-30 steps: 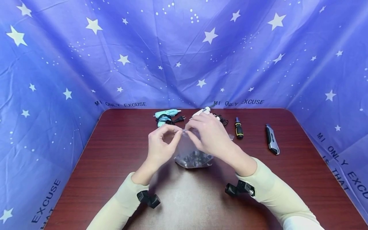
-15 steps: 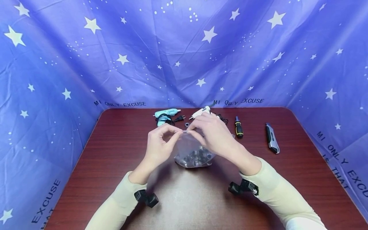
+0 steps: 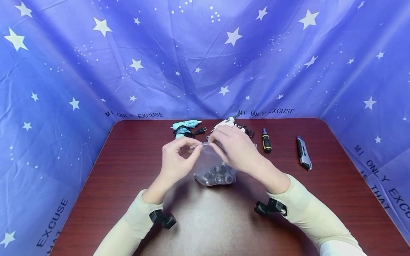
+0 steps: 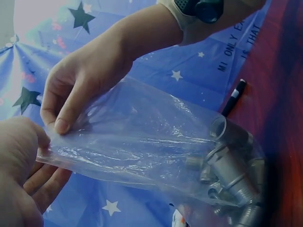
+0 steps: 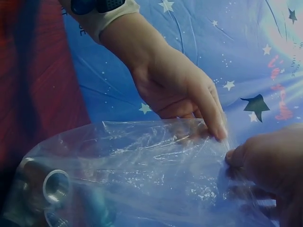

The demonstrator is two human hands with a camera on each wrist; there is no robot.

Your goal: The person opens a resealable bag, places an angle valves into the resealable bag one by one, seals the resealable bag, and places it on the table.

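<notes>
A clear plastic bag (image 3: 209, 160) with several grey metal fittings (image 3: 216, 176) in its bottom stands on the dark red table (image 3: 128, 167). My left hand (image 3: 177, 160) pinches the bag's top edge at its left end. My right hand (image 3: 234, 147) pinches the same edge just to the right. In the left wrist view the bag (image 4: 151, 142) stretches from my left hand (image 4: 21, 175) to the right hand (image 4: 83, 90), with the fittings (image 4: 232, 175) at lower right. In the right wrist view the bag (image 5: 142, 170) hangs between the left hand (image 5: 184, 90) and the right hand (image 5: 270, 165).
At the table's far edge lie a teal glue gun (image 3: 185, 126) with a black cord, a white glue gun (image 3: 225, 123), a black and yellow screwdriver (image 3: 266, 141) and a grey utility knife (image 3: 303, 157). Blue star-printed cloth (image 3: 205, 57) walls the table on three sides.
Both hands and the bag's top edge have shifted only slightly. The bag has settled a little, and the small nut seen behind the bag half a second ago is now hidden.
</notes>
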